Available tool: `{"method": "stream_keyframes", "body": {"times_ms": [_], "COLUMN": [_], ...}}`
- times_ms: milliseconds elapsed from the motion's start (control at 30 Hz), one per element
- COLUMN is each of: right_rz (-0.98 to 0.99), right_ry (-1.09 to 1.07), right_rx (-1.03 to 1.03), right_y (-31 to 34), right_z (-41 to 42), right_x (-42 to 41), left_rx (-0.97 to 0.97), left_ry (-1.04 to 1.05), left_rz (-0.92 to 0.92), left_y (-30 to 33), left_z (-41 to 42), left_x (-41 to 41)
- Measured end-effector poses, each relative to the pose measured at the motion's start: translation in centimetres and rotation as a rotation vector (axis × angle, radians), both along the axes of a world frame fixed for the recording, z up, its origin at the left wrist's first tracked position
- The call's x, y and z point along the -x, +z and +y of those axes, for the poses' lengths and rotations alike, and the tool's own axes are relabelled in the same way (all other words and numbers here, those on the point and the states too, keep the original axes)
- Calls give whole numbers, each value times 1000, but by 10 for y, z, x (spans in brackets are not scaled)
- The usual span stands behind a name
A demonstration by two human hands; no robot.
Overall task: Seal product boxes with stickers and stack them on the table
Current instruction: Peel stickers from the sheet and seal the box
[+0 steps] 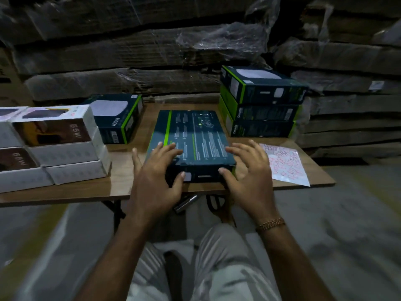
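Warehouse: shrink-wrapped flattened cardboard stacks (134, 51) behind packing table (121, 179), boxed stock (260, 101).

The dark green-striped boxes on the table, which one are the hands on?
The flat box at the table's front middle, under both hands; the others sit untouched, one back left, three stacked back right.

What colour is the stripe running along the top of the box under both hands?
Bright green, on the dark teal box, clearest in the head view.
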State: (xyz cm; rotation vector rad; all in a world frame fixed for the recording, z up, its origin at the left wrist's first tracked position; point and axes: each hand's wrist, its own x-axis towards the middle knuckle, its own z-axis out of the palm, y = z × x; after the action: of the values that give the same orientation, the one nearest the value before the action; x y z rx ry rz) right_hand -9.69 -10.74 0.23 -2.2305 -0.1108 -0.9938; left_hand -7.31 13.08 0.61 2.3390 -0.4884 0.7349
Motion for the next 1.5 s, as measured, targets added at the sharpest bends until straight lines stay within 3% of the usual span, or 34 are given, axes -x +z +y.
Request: {"method": "stream_keyframes", "body": {"times_ms": [133, 333, 433, 567, 700, 1033, 1233, 1500], "right_rz": [-33, 216, 359, 429, 380, 194, 403, 546], "right_ry": [-209, -570, -469, -379, -385, -469, -431, -544], "right_rx": [-77, 4, 130, 130, 117, 95, 165, 340], "right_y": [-18, -44, -54, -64, -62, -42, -23, 1], "right_z": [-42, -105, -126, -136, -144, -150, -146, -135], "right_x": [17, 41, 45, 46, 43, 21, 9, 1], "left_rx": [68, -26, -86, -146, -283, -247, -230, -275], "left_ry": [-194, -415, -486, -505, -460, -449, -448, -428], "left_rz": [-89, 155, 230, 265, 251, 353, 337, 317], "left_y": [9, 13, 4, -13, -21, -31, -30, -29], "left_z": [-47, -129, -166, -206, -232, -240, -240, -242], "left_x": [19, 33, 19, -8, -34, -61, -58, -55]}}
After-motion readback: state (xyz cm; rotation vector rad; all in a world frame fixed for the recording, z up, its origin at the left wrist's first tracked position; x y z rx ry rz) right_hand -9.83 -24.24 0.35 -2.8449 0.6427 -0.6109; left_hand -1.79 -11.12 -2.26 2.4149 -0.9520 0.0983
